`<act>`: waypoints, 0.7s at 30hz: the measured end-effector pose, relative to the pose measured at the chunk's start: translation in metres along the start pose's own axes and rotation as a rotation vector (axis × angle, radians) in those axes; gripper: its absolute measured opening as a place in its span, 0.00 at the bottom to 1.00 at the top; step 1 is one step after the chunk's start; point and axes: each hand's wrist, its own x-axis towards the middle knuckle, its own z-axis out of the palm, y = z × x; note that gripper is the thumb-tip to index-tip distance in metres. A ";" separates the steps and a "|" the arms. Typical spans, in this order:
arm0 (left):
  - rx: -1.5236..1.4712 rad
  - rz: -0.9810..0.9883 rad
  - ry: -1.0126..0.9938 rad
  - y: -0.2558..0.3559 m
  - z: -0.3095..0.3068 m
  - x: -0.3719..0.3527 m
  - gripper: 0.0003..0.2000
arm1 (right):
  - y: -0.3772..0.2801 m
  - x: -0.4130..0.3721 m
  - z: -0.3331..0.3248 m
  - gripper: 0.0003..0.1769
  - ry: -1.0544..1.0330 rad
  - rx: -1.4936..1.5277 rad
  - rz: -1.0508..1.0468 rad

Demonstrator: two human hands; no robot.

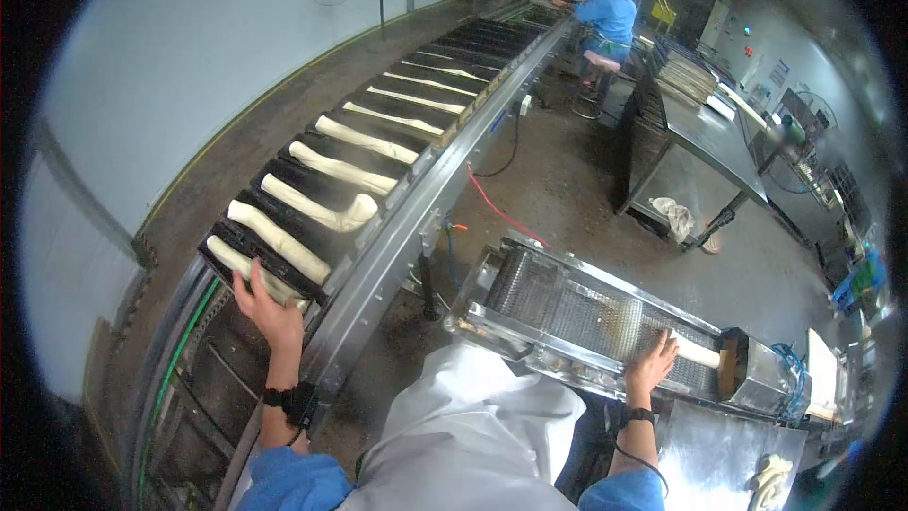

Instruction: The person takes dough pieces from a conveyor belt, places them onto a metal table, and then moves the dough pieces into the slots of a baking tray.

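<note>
My left hand (267, 308) rests at the nearest black tray on the long conveyor, fingers spread over a pale dough strip (236, 259) lying in it. Over the short mesh conveyor (577, 312), my right hand (653, 362) touches the near end of another dough roll (696, 351), its fingers stretched out. That roll's far end lies by a brown flap at the metal housing. More dough strips lie in the black trays beyond my left hand; one (322, 206) is bent at its right end.
A person in blue (608, 17) works at the far end of the conveyor rail (416, 218). A metal table (700, 137) with stacked boards stands at the right. Dough pieces (771, 483) lie on a steel surface at the lower right. A red hose (501, 213) hangs beside the rail.
</note>
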 end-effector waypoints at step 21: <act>-0.753 -0.572 -0.226 0.019 0.082 0.051 0.34 | -0.042 0.013 0.015 0.37 -0.102 0.025 -0.205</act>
